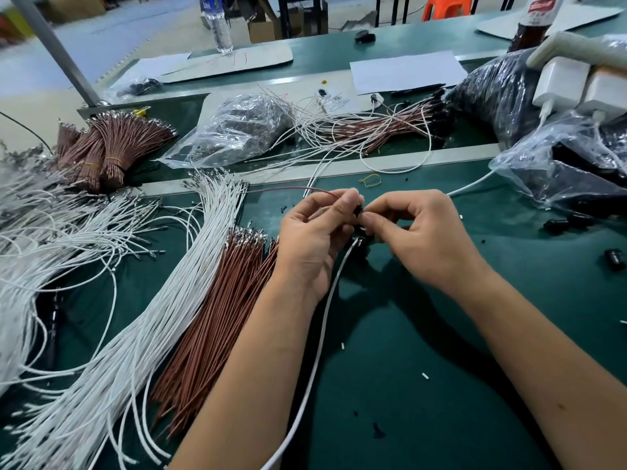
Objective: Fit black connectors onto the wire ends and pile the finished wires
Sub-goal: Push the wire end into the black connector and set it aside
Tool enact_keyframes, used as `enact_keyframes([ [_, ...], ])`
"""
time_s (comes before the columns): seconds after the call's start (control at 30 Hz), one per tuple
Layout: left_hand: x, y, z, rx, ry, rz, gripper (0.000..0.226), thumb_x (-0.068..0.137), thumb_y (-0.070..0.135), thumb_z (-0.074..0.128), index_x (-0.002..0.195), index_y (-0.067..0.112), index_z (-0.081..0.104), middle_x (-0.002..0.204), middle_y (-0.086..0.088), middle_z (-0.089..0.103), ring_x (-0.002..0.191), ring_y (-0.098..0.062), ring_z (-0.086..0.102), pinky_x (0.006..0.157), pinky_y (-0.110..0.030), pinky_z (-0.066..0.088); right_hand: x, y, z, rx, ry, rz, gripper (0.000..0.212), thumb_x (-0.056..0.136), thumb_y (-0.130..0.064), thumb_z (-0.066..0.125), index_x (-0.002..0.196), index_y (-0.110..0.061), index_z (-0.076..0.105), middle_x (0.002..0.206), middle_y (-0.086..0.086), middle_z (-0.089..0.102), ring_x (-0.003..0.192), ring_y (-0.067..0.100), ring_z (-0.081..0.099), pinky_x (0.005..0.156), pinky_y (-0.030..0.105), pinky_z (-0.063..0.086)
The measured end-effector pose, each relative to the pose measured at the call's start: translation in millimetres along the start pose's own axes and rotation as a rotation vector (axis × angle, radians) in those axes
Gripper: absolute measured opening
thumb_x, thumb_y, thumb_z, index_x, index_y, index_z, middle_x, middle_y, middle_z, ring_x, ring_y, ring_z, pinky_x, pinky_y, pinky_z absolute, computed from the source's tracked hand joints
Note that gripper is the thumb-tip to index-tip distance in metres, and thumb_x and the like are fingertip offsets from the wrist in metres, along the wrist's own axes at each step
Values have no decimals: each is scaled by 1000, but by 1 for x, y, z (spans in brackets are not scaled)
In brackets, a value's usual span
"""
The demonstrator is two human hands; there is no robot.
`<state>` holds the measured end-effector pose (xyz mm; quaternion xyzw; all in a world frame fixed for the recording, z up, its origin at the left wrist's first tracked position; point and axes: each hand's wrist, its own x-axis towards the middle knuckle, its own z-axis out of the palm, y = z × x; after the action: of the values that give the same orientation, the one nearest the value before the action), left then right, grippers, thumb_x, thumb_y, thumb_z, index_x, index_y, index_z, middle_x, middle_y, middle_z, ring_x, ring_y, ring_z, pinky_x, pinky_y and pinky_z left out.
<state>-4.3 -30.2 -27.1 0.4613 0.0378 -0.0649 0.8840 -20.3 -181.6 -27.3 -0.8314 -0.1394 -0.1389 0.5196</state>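
Here, the left hand (pixel 314 232) and right hand (pixel 419 232) both pinch the black connector (pixel 358 212), steadying it above the green table (pixel 441 334) so the red wire (pixel 288 189) seats.

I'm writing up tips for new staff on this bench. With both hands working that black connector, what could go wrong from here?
1. The black connector is small and mostly hidden between the left hand and right hand, so a wire could seat badly unnoticed.
2. The white wire trails down between the forearms and could be snagged and pulled free.
3. Loose connectors lie near the right forearm, which might sweep them away.
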Motion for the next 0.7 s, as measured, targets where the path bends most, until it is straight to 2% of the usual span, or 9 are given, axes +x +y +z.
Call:
enact_keyframes([
  [0.07, 0, 5, -1, -32, 8, 0, 18, 68, 15, 78, 81, 10, 66, 82, -6, 75, 61, -10, 65, 57, -15, 50, 1, -1, -5, 19, -77, -22, 11, 91, -13, 78, 80, -16, 78, 70, -4, 73, 64, 9, 64, 61, 24, 47],
  [0.13, 1, 12, -6, -65, 62, 50, 19, 66, 15, 79, 83, 12, 69, 81, -6, 76, 63, -9, 64, 57, -16, 51, 1, -3, -16, 81, -338, 30, 14, 89, -12, 77, 76, -17, 76, 65, -4, 68, 57, 2, 57, 58, 16, 44],
  [0.2, 3, 21, -14, -102, 120, 85, 23, 66, 18, 80, 86, 15, 70, 83, -4, 76, 65, -10, 65, 57, -18, 52, -1, -5, -28, 105, -699, 126, 13, 86, -17, 73, 74, -20, 74, 64, -2, 66, 57, 4, 57, 52, 21, 46],
  [0.27, 4, 27, -20, -112, 148, 98, 25, 66, 20, 81, 89, 17, 70, 82, -2, 77, 65, -10, 67, 57, -19, 53, -3, -5, -35, 97, -864, 163, 11, 87, -25, 72, 79, -20, 75, 69, 0, 70, 62, 7, 61, 51, 23, 48],
  [0.4, 1, 23, -14, -16, 67, 79, 19, 68, 16, 79, 84, 14, 70, 80, -4, 76, 62, -12, 69, 55, -19, 54, 0, -4, -17, 267, -408, 185, 28, 92, -39, 73, 92, -11, 78, 77, 5, 73, 65, 12, 60, 48, 26, 44],
  [0.47, -2, 16, -6, 56, 18, 80, 23, 63, 16, 81, 83, 12, 70, 80, -7, 75, 60, -14, 67, 57, -21, 56, 1, -3, -6, 318, -270, 191, 21, 93, -29, 72, 85, -11, 78, 71, 6, 71, 58, 10, 57, 45, 23, 40],
  [0.53, -4, 13, -1, 91, -5, 94, 26, 61, 18, 82, 83, 9, 70, 79, -8, 75, 60, -14, 67, 59, -21, 56, 1, 1, -7, 319, -317, 207, 16, 92, -19, 75, 78, -12, 78, 66, 6, 68, 52, 8, 52, 42, 18, 36],
  [0.63, -4, 13, -3, 104, -4, 115, 19, 61, 16, 82, 77, 13, 73, 78, -8, 76, 63, -15, 69, 63, -21, 57, -1, 3, -19, 314, -528, 261, 14, 87, -24, 79, 79, -13, 79, 67, 8, 68, 55, 11, 53, 41, 18, 36],
  [0.7, -3, 12, -4, 154, -23, 151, 15, 61, 12, 83, 74, 15, 74, 79, -6, 76, 65, -16, 70, 66, -24, 58, -1, 4, -18, 338, -450, 299, 16, 84, -29, 82, 82, -13, 79, 71, 8, 69, 58, 12, 56, 41, 19, 37],
])
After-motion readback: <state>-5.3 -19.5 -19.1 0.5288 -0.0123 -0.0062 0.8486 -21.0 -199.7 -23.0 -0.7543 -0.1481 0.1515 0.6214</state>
